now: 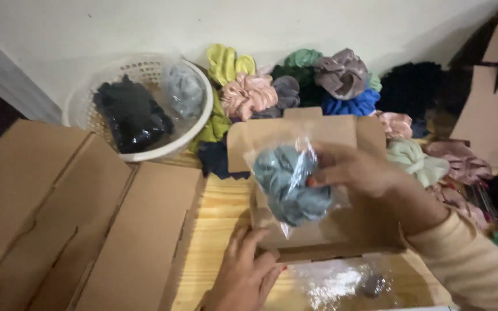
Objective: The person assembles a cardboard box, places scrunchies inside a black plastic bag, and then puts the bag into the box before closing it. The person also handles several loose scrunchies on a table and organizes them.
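My right hand [359,170] holds a clear plastic bag with a grey-blue scrunchie [291,184] over an open brown cardboard box [329,131]. My left hand [246,270] rests on the box's near edge, fingers spread against the cardboard. The box's back flap stands up behind the bag. A cream sleeve covers my right forearm.
A white plastic basket [82,103] holding bagged dark scrunchies sits at the back left. A pile of loose scrunchies [295,83] in many colours lies along the wall. Flat cardboard boxes [59,224] are stacked at the left. Crinkled clear plastic [341,285] lies in front of the box.
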